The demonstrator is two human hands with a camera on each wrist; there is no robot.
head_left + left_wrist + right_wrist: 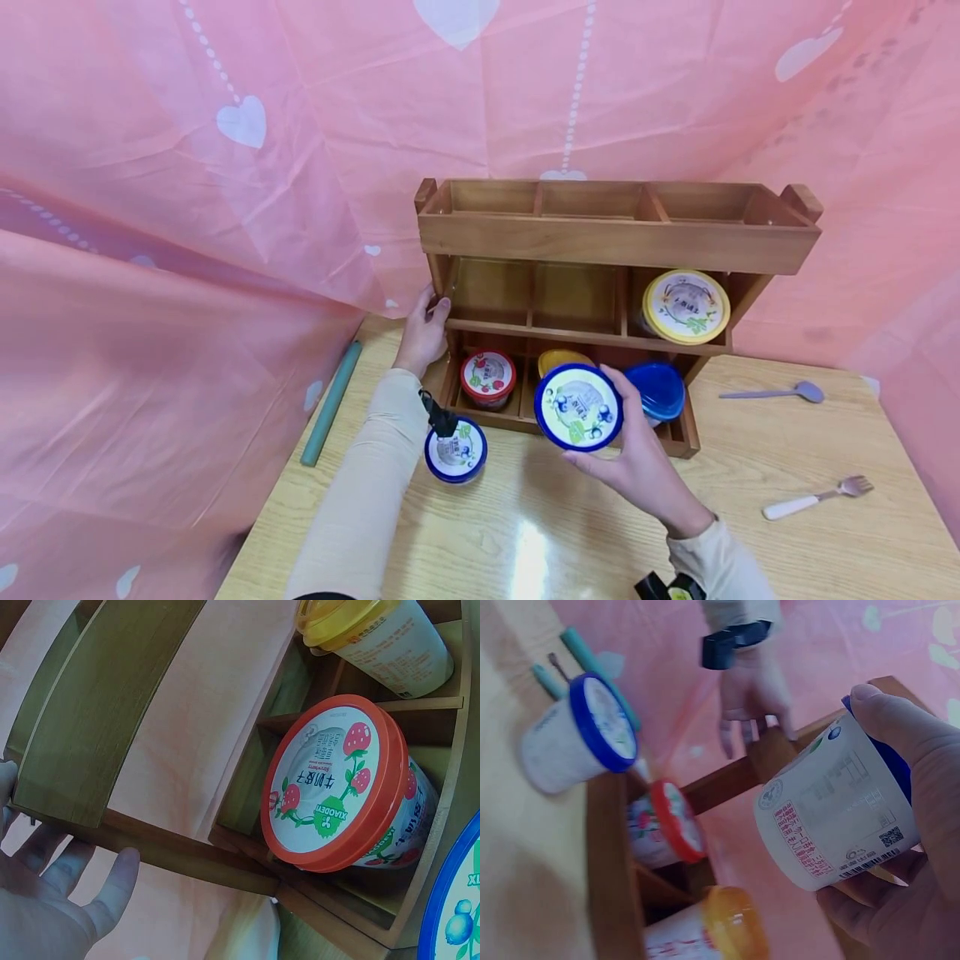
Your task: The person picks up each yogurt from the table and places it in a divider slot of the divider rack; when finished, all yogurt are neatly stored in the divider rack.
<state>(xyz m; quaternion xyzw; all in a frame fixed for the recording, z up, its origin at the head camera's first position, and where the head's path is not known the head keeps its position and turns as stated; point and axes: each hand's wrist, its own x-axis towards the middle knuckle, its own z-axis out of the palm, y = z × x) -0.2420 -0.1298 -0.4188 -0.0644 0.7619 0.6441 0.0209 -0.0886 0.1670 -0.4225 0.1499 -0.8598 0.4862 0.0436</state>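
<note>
My right hand (637, 467) grips a blueberry yogurt cup (578, 407) with a blue lid, fingers curled round its body, and holds it in the air just in front of the lower tier of the wooden rack (615, 229). My left hand (423, 333) rests against the rack's left upright, fingers fairly straight and pressing on the wood rather than wrapped round it, so it steadies the rack only lightly. The lower tier is crowded: a strawberry cup (488, 377) with a red lid sits in the left slot, a yellow-lidded cup (558, 360) lies behind the cup I hold, and a blue lid (658, 389) shows to the right. I judge the main risk is knocking one of these as the cup goes in, because the gaps between them look tight and my own cup blocks my sight of the middle slot. If I push against the shelf edge, the rack could slide or tip back toward the pink cloth (187, 208), since my left hand only leans on it. My grip lies low on the cup with the lid tilted toward me, so the cup could slip or roll out of my fingers if I turn my wrist too far. A second blue-lidded cup (455, 452) stands on the table (750, 533) close under my left forearm, and a careless sweep of that arm could topple it.
</note>
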